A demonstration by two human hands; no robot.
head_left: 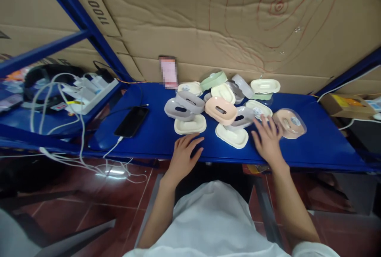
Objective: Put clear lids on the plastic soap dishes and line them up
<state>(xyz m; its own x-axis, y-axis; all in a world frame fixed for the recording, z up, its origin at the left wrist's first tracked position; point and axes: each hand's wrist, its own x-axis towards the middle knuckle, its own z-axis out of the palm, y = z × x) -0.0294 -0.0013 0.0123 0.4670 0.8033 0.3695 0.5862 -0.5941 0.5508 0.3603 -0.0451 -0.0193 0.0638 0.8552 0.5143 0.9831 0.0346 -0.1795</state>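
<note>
My left hand (186, 154) rests at the front edge of the blue table, fingers apart and holding nothing, just below a cream soap dish piece (190, 125). Fingers spread, my right hand (268, 140) lies between the heap and a peach soap dish with a clear cover (289, 123); its fingertips reach a cream piece with a round label (259, 109). In the middle of the heap is a peach tray with a slot (212, 115). Grey slotted trays (175, 111) lie beside it, and a green piece (213, 80) leans at the back.
A black phone (131, 122) with a white cable lies on the blue table (315, 138). Another phone (169, 72) leans against the cardboard wall (184, 19). A white power strip (97, 96) with tangled cables is at left; an open cardboard box (347, 105) is at right.
</note>
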